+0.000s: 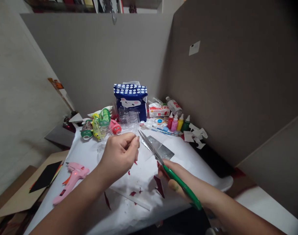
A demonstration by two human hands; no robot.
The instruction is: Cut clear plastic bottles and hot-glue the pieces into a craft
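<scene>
Green-handled scissors [181, 186] are gripped in my right hand [174, 173], their metal blades pointing up and left. The blade tips lie close to my left hand [123, 150], which is closed with thumb and fingers pressed together. What the left fingers pinch, if anything, is hidden; a bit of red shows just below them. Dark red scraps [133, 193] lie scattered on the white-covered table [90, 215] under my hands. A larger dark red piece [159, 186] is beside my right hand. Behind the blades a grey flat sheet [161, 148] rests on the table.
A pink glue gun [71, 181] lies at the left, a white stick [131, 199] in front. Decorated bottles [100, 125], a blue bag [131, 101], a tissue pack [159, 110], paint bottles [180, 123] and white paper scraps [197, 135] stand or lie along the back.
</scene>
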